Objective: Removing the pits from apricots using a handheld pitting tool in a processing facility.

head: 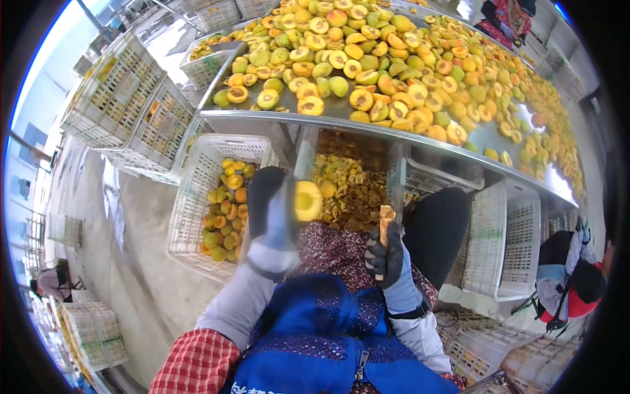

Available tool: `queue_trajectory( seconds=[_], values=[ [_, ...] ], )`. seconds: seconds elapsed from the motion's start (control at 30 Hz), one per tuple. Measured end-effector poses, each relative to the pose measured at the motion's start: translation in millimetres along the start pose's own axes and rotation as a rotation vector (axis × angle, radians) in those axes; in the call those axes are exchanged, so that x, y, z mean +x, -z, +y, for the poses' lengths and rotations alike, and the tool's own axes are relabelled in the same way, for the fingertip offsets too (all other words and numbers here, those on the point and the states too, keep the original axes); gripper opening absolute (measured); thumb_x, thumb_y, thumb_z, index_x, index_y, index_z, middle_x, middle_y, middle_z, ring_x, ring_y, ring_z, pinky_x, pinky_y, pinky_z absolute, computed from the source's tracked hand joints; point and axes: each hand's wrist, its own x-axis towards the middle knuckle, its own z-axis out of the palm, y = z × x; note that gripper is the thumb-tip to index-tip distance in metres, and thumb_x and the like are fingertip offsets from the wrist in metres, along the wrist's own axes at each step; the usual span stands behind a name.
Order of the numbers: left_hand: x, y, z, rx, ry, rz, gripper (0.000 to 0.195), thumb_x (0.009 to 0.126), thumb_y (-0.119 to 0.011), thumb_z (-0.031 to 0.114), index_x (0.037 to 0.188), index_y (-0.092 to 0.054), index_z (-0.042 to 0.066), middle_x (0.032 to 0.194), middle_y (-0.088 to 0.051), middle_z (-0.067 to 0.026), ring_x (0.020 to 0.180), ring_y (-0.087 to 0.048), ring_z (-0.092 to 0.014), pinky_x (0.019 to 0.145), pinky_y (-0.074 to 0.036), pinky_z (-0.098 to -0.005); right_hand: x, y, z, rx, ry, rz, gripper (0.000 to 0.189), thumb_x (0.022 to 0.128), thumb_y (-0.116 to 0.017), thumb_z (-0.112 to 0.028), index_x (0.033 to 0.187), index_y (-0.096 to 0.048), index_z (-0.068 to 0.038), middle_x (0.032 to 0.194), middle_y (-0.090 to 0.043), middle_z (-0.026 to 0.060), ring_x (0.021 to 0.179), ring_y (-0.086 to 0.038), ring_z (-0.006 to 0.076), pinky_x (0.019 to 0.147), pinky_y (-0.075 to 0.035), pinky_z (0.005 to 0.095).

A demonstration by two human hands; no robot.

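My left hand [275, 212], in a dark-palmed work glove, is blurred and holds a yellow peach half [307, 201], its hollow side facing up. In my gloved right hand [386, 251] is a wooden-handled tool [385, 219], upright; its working end cannot be made out. Under and beyond my hands, a crate holds pits and yellow scraps [344, 189]. To the left, a white plastic crate [189, 197] contains halved peaches [226, 221]. A heap of cut peaches [354, 54] covers much of the metal table before me.
The metal table's edge [315, 118] crosses in front of me. Stacked crates [133, 103] stand at the left, and white crates [497, 241] are at the right under the table. A person [512, 22] works across the table; another person [571, 280] sits at the right.
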Motion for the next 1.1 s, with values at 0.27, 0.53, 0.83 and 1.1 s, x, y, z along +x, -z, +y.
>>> queue_trajectory(
  seconds=[0.27,0.53,0.83,1.1],
  values=[
    [37.4,152.3,61.6,1.733,-0.229,0.600,0.052,0.076,-0.067,0.029,0.116,-0.052,-0.002,0.098,-0.058,-0.0201,0.094,-0.058,-0.030,0.084,-0.045,-0.0352,-1.8,-13.6,6.1,0.254,-0.255,-0.275,0.041,0.089,-0.044,-0.050,0.096,-0.052,-0.010,0.063,-0.044,-0.0010,0.046,-0.039,0.0094,0.036,-0.031,0.0224],
    [166.2,-60.3,73.2,1.655,-0.967,0.126,0.047,0.076,-0.067,0.034,0.114,-0.054,0.008,0.101,-0.061,-0.0145,0.092,-0.059,-0.028,0.078,-0.047,-0.0371,6.9,-26.6,-11.1,-0.019,-0.261,-0.200,0.044,0.087,-0.046,-0.053,0.093,-0.053,-0.009,0.059,-0.045,-0.0007,0.044,-0.042,0.0112,0.037,-0.036,0.0242],
    [215.2,-73.8,43.9,1.567,-0.493,0.062,0.056,0.062,-0.075,0.034,0.109,-0.055,0.011,0.098,-0.055,-0.0140,0.094,-0.055,-0.029,0.082,-0.045,-0.0381,23.6,-12.8,-9.7,-0.152,0.024,0.094,0.043,0.087,-0.049,-0.048,0.093,-0.053,-0.007,0.058,-0.048,-0.0002,0.044,-0.046,0.0116,0.035,-0.038,0.0252],
    [41.9,-68.1,51.9,0.721,-0.426,-0.345,0.048,0.064,-0.074,0.008,0.105,-0.055,-0.005,0.095,-0.057,-0.0103,0.090,-0.055,-0.019,0.081,-0.044,-0.0299,32.1,-44.4,-21.9,-0.223,0.443,0.057,0.037,0.088,-0.053,-0.037,0.104,-0.052,-0.004,0.060,-0.051,0.0009,0.038,-0.044,0.0098,0.033,-0.035,0.0212]
  ],
)
